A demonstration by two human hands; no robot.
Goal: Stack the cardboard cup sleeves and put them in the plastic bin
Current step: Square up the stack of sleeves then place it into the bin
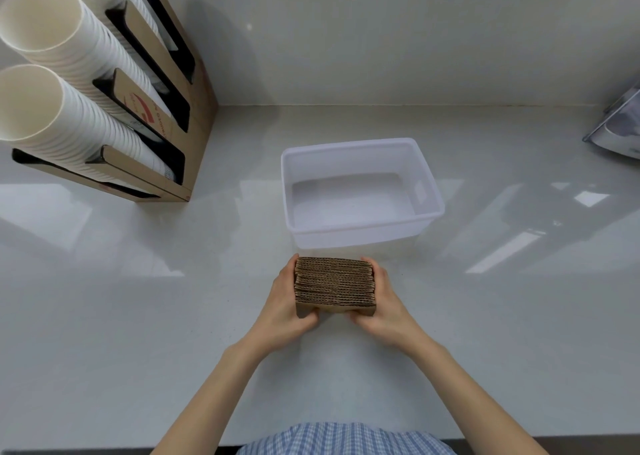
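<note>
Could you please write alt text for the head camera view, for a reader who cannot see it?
Two bare hands, left hand and right hand, press a stack of cardboard cup sleeves between them on a white counter, just in front of an empty clear plastic bin. At far left, a cardboard dispenser holds rows of white paper cups.

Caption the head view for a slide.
Left hand and right hand hold stacked sleeves before the empty bin.

Bright, glossy glare, wide-angle edge distortion
</note>
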